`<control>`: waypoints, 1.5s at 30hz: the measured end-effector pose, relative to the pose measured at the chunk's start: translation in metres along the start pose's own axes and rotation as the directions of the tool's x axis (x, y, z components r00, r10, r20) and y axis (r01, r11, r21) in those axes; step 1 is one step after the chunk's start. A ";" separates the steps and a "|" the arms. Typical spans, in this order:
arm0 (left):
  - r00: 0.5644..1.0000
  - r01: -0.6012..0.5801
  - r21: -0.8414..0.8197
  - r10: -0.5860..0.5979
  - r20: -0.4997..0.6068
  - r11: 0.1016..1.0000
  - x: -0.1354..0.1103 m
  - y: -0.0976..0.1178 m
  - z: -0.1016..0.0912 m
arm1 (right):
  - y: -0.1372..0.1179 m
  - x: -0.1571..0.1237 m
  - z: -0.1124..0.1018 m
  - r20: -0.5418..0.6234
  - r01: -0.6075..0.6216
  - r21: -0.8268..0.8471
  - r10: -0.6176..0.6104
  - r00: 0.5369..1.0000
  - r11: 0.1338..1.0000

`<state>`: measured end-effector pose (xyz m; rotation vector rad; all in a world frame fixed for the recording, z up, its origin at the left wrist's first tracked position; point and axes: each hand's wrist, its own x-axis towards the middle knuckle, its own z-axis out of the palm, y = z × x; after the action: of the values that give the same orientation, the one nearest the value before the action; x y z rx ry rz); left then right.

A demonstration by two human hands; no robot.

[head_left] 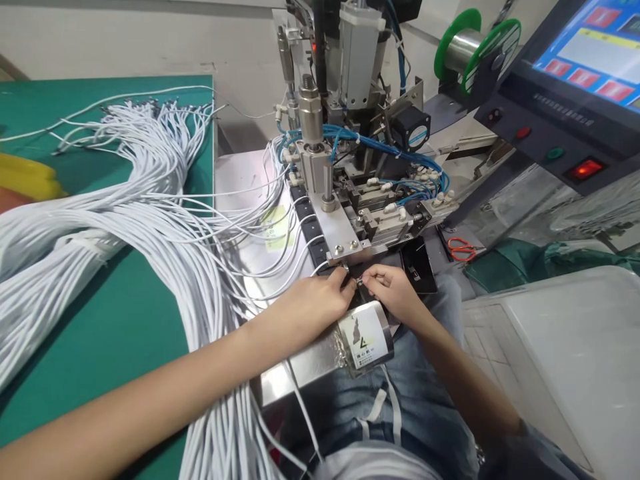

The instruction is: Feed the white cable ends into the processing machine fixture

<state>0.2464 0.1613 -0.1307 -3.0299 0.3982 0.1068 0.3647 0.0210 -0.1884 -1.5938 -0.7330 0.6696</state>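
My left hand point(323, 297) reaches to the front of a soldering-type machine point(345, 220), its fingers pinched at the fixture just below the metal plate. What those fingers hold is hidden. Close beside it, my right hand point(394, 291) pinches a small metal connector point(359, 282) between thumb and forefinger. The fingertips of both hands nearly meet there. White cables point(280, 267) run from a large bundle on the left into a row of black holders point(311, 230) along the machine's side. Under my hands sits a block with a white label point(367, 340).
A thick bundle of white cables point(165, 227) lies across the green table point(150, 347). A green-flanged spool of wire point(465, 50) and a control screen point(585, 53) stand at upper right. Orange-handled scissors point(461, 249) lie beyond my right hand, near a white plastic bin point(565, 353).
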 end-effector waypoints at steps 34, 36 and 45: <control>0.944 0.316 0.136 -0.326 0.057 0.939 -0.007 0.007 -0.020 | -0.033 -0.073 0.025 -0.273 0.203 -0.436 -0.344 0.899 0.877; 0.925 0.362 0.128 -0.373 0.070 0.923 -0.006 0.005 -0.018 | -0.035 -0.098 0.046 -0.093 0.250 -0.484 -0.333 0.938 0.838; 0.980 -0.145 -0.490 0.056 -0.192 0.859 -0.009 0.021 -0.027 | -0.031 -0.117 0.069 0.032 0.098 -0.360 -0.093 0.995 0.928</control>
<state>0.2338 0.1409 -0.1045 -3.5496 0.6342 -0.0579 0.2344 -0.0232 -0.1643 -1.8749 -0.9808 0.4928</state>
